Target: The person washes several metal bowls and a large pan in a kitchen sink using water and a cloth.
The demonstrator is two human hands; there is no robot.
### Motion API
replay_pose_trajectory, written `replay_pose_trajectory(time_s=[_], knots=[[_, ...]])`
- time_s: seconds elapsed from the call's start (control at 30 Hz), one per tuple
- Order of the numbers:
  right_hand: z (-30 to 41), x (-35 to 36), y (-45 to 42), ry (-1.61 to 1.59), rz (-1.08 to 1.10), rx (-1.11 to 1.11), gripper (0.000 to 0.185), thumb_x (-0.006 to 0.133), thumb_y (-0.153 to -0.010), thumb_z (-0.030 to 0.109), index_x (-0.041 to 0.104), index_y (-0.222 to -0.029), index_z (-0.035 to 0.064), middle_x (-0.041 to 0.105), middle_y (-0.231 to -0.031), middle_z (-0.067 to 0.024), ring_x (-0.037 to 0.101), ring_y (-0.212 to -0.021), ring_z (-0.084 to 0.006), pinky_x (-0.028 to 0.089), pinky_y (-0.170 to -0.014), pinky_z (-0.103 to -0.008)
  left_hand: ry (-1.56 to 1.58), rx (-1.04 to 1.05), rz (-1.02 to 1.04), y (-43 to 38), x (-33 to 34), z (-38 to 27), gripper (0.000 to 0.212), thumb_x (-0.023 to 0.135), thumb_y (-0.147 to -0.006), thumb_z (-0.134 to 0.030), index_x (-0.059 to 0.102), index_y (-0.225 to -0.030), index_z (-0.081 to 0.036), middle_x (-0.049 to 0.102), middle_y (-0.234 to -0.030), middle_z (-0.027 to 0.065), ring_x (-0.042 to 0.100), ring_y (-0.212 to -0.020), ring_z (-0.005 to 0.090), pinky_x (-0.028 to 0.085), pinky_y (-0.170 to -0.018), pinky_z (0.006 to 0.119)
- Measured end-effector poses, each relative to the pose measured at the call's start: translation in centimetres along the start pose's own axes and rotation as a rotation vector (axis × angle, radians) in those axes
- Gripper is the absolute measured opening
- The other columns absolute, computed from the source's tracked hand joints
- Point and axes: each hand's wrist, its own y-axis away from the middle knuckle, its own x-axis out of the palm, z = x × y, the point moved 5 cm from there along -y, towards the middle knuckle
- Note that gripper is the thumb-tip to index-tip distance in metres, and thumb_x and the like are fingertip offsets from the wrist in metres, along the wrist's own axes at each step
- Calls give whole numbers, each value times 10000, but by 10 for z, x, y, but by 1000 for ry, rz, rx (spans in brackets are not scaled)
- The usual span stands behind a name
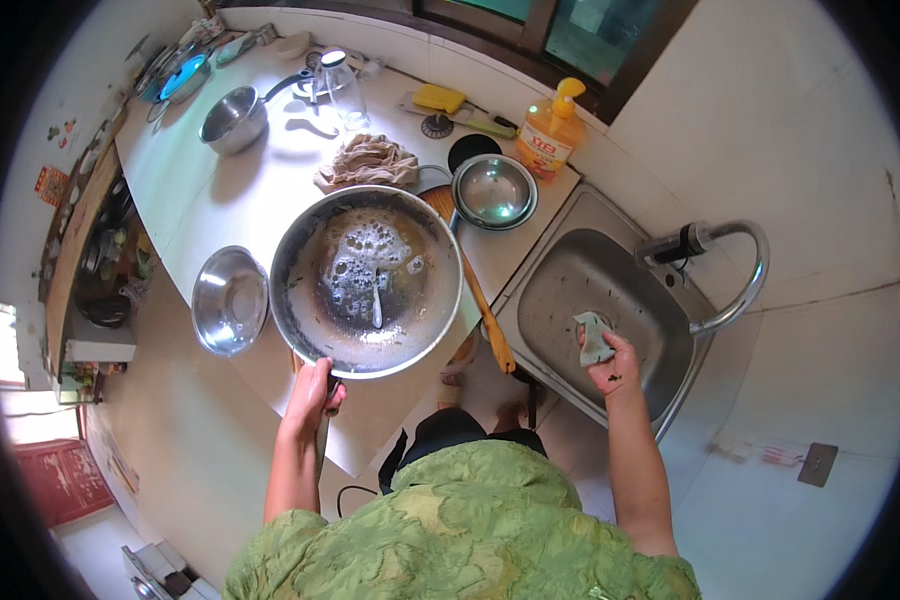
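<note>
My left hand (pixel 315 397) grips the handle of a large wok (pixel 442 315) over the countertop's front part. Soapy, bubbly water and dark residue lie in the wok, with a pale streak near its middle. Over the stainless steel sink (pixel 630 322), my right hand (pixel 613 366) holds a pale green cloth (pixel 594 341). A dark green scrap clings to the skin near that wrist. Dark bits of food are scattered on the sink's bottom. A curved metal faucet (pixel 750 277) rises at the sink's right side; no water is seen running from it.
Left of the wok stands a steel bowl (pixel 230 300). A wooden spatula (pixel 495 330) juts past the counter edge. Behind are nested metal bowls (pixel 495 191), a crumpled brown cloth (pixel 367 163), a saucepan (pixel 232 120), a glass bottle (pixel 345 90), an orange soap bottle (pixel 547 139) and a yellow sponge (pixel 439 97).
</note>
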Motion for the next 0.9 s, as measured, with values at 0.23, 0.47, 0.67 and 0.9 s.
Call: replay_pose_trajectory(time_s=[0.23, 0.47, 0.67, 0.9], knots=[[15, -37, -7, -96, -30, 43, 335, 420, -793, 89, 407, -1085, -75, 506, -1024, -190, 515, -891, -309, 440, -778, -382, -102, -55, 89, 48, 32, -21, 315, 312, -845, -265, 436, -659, -42, 455, -464, 60, 319, -320, 112, 258, -307, 253], [47, -33, 20, 217, -1, -158, 274, 528, -787, 185, 497, -1003, 20, 563, -872, -107, 550, -753, -209, 443, -596, -318, -259, -55, 300, 43, 109, -25, 345, 340, -860, -304, 446, -666, -39, 460, -487, 68, 317, -322, 98, 244, -311, 233], [52, -41, 37, 860, 62, -268, 277, 632, -708, 213, 542, -900, 34, 555, -715, -44, 503, -544, -128, 350, -410, -257, -397, -114, 495, 29, 203, -25, 351, 339, -867, -301, 455, -684, -25, 463, -498, 61, 344, -350, 103, 278, -339, 263], [81, -147, 14, 753, -321, -207, 328, 628, -625, 107, 514, -898, -35, 557, -750, -90, 532, -602, -169, 407, -492, -306, -564, -27, 545, -15, 289, 7, 421, 342, -873, -297, 494, -649, 25, 472, -473, 77, 371, -319, 129, 303, -316, 268]])
